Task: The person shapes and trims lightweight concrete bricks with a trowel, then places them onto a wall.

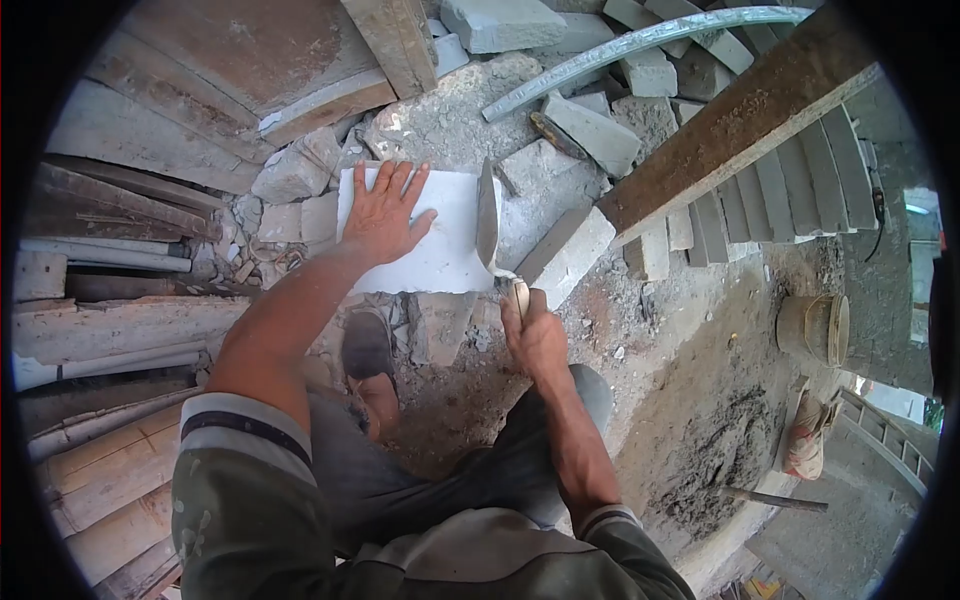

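My left hand (385, 215) lies flat with fingers spread on a white rectangular block (445, 230). Wrapped round the light handle of a trowel (488, 215) are the fingers of my right hand (535, 335). The trowel's metal blade stands on edge at the block's right end, reaching from the far side toward me. Under the block, rubble and grey brick pieces show around its sides. My foot in a dark slipper (368, 345) rests just on the near side of the block.
Grey blocks (580, 140) lie piled at the back, with a curved ribbed hose (640, 50) over them. A wooden beam (740, 125) slants across the right. Planks and bamboo (120, 450) line the left. A bucket (812, 328) and wet mortar (715, 460) are on the right.
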The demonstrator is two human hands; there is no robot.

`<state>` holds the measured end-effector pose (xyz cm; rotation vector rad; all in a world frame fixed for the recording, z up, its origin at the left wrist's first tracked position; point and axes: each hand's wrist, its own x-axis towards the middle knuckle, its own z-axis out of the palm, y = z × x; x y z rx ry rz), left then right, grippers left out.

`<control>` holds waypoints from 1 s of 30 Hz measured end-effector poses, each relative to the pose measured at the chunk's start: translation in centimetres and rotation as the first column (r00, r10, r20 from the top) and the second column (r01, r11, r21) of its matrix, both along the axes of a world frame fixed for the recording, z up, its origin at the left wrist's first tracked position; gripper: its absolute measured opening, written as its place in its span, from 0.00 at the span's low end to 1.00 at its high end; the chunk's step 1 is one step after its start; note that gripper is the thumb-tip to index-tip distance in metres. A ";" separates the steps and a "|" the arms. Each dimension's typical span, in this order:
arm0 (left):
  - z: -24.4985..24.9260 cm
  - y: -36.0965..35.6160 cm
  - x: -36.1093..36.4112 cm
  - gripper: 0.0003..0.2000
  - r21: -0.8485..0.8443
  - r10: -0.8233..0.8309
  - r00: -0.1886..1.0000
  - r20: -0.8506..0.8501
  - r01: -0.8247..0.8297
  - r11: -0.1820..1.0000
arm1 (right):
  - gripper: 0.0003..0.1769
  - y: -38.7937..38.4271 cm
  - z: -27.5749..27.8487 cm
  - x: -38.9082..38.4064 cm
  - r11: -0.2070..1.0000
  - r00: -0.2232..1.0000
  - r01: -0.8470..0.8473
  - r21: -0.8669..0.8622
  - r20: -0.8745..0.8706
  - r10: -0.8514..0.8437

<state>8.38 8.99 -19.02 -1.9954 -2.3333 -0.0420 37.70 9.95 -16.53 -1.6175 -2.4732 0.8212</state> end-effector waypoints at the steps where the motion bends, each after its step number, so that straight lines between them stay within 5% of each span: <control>1: 0.0 0.0 0.0 0.35 0.003 0.010 1.000 -0.018 -0.010 1.000 | 0.20 0.6 3.3 -0.5 0.997 0.993 0.018 -0.080 -0.113 -0.027; 2: -0.4 -0.8 0.4 0.35 -0.016 0.002 1.000 -0.026 -0.002 1.000 | 0.20 0.0 5.9 -0.6 0.993 0.994 0.028 -0.111 -0.103 -0.039; 4: 0.1 -0.6 0.4 0.35 -0.072 0.019 1.000 -0.014 -0.020 0.997 | 0.22 0.4 8.8 -1.0 0.967 0.881 0.221 -0.129 -0.399 -0.254; 6: 0.1 -0.7 0.7 0.35 -0.114 0.035 0.999 -0.005 -0.035 0.993 | 0.23 -0.7 5.9 -1.2 0.955 0.807 0.292 -0.053 -0.522 -0.276; 9: 0.5 -0.5 0.8 0.35 -0.133 0.030 0.999 -0.017 -0.032 0.991 | 0.17 -2.4 -2.2 -1.0 0.995 0.994 0.099 0.020 0.045 -0.100; 10: 0.0 -0.7 0.9 0.35 -0.077 -0.001 1.000 -0.019 0.000 0.997 | 0.17 -2.4 -0.5 -1.3 0.994 0.993 0.109 0.020 0.033 -0.110; 14: -0.3 -0.7 0.3 0.34 0.005 -0.005 1.000 -0.006 0.005 1.000 | 0.21 -1.2 6.5 -1.2 0.989 0.972 0.113 -0.098 -0.195 -0.130; 16: -0.6 -0.9 0.5 0.34 0.003 0.004 1.000 0.000 -0.004 1.000 | 0.21 -1.7 7.5 -1.2 0.947 0.790 0.322 -0.003 -0.551 -0.270; 17: -0.3 -0.9 0.6 0.34 -0.022 0.009 1.000 0.003 -0.009 1.000 | 0.22 -2.4 3.9 -0.9 0.925 0.788 0.371 0.081 -0.555 -0.267; 18: 0.1 -0.6 0.5 0.34 -0.036 0.015 1.000 0.002 -0.015 0.999 | 0.23 -3.0 1.4 -0.6 0.951 0.912 0.259 0.171 -0.368 -0.182; 20: -0.4 -0.5 0.7 0.34 -0.011 0.002 1.000 -0.009 -0.002 1.000 | 0.24 -3.4 -3.9 0.8 0.999 0.999 0.036 0.006 0.024 -0.036; 24: -0.3 -0.6 0.4 0.34 -0.018 0.000 0.999 -0.041 -0.001 1.000 | 0.23 -2.7 5.1 0.3 0.997 0.996 0.051 -0.050 -0.077 -0.055; 26: -0.4 -0.7 0.4 0.34 -0.016 -0.010 1.000 -0.025 0.009 1.000 | 0.22 -2.4 7.8 -0.1 0.969 0.866 0.241 -0.059 -0.437 -0.242; 28: -0.4 -0.5 0.3 0.34 -0.004 -0.002 1.000 -0.009 0.002 1.000 | 0.21 -3.9 2.6 -0.1 0.936 0.846 0.331 0.120 -0.477 -0.238; 30: -0.1 -0.3 0.5 0.34 0.012 -0.012 1.000 -0.023 0.013 1.000 | 0.22 -4.6 -1.3 -0.3 0.997 0.993 0.082 -0.009 0.087 -0.081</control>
